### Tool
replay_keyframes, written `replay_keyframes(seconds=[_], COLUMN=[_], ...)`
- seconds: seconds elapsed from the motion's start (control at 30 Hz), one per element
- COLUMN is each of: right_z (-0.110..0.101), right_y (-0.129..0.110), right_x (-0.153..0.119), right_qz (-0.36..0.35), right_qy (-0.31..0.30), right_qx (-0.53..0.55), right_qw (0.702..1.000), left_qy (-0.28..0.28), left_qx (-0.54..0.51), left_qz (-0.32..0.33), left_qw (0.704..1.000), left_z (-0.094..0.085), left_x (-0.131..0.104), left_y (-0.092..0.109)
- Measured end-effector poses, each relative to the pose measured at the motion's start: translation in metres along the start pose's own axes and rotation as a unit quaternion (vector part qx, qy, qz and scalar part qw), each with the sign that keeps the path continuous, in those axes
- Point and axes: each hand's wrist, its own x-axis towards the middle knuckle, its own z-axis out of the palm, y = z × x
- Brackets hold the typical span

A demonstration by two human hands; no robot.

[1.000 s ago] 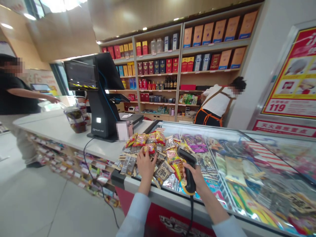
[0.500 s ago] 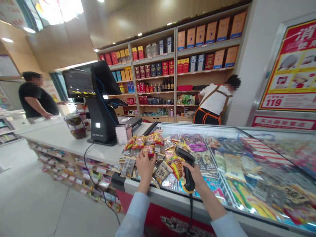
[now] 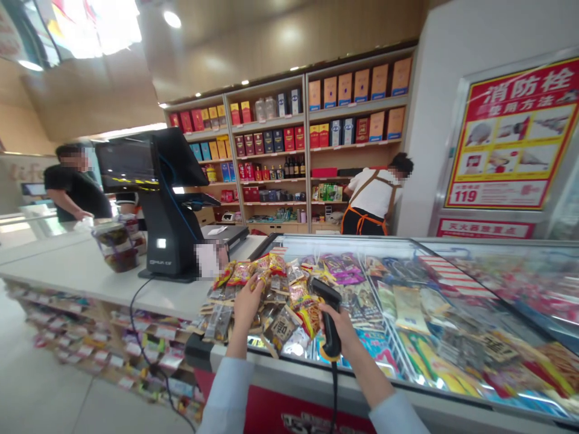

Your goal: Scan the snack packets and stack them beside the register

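My right hand (image 3: 337, 325) is wrapped round the handle of a black barcode scanner (image 3: 332, 334), its head pointing up and left over the packets and its cable hanging down. My left hand (image 3: 246, 304) reaches into the pile, its fingers closed on a small red-and-yellow snack packet (image 3: 263, 276) that they partly hide. More red-and-yellow snack packets (image 3: 239, 274) and dark clear-wrapped packets (image 3: 218, 322) lie around it on the freezer's glass top. A brown packet with large black lettering (image 3: 281, 328) lies between my hands.
A black checkout terminal (image 3: 169, 223) stands on the white counter (image 3: 58, 265) at left, beside stacked plastic tubs (image 3: 118, 244). The glass-topped freezer (image 3: 420, 398) extends right, with packaged goods showing. Behind it, a person in an apron (image 3: 368, 196) bends by shelves; a person in black (image 3: 75, 187) stands far left.
The view has swung slightly right, so the scene sits further left. My left fingers have drawn together on a snack packet. My right hand keeps its hold on the barcode scanner.
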Motion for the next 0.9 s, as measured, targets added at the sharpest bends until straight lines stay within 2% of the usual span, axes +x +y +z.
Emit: replay_keyframes(seconds=[0.07, 0.2, 0.33, 0.47, 0.53, 0.67, 0.8, 0.9], right_z=[-0.001, -0.002, 0.000, 0.002, 0.003, 0.002, 0.001, 0.001], right_y=[0.001, 0.002, -0.001, -0.004, -0.004, -0.002, 0.001, 0.003], right_x=[0.001, 0.002, 0.001, -0.002, -0.002, -0.001, 0.002, 0.001], right_qz=[-0.003, 0.002, 0.001, -0.005, -0.012, -0.011, -0.017, -0.023], right_qy=[-0.004, -0.006, -0.003, -0.011, -0.011, -0.008, -0.012, -0.027], right_qx=[-0.003, -0.003, 0.009, 0.012, 0.020, 0.029, 0.026, 0.008], right_qw=[1.000, 1.000, 1.000, 1.000, 1.000, 0.999, 0.999, 0.999], left_qy=[-0.001, 0.004, 0.006, -0.037, -0.054, -0.048, -0.031, -0.028], left_qx=[-0.132, -0.346, -0.500, -0.595, -0.600, -0.573, -0.596, -0.586], left_qz=[-0.030, -0.085, -0.100, -0.089, -0.055, 0.017, 0.031, 0.062], left_qw=[0.991, 0.934, 0.860, 0.798, 0.797, 0.818, 0.802, 0.808], left_z=[0.004, 0.015, 0.021, 0.021, 0.023, 0.034, 0.047, 0.055], left_x=[0.004, 0.004, 0.000, -0.003, -0.005, -0.009, -0.013, -0.016], left_y=[-0.006, -0.013, -0.012, -0.006, -0.005, -0.008, -0.016, -0.019])
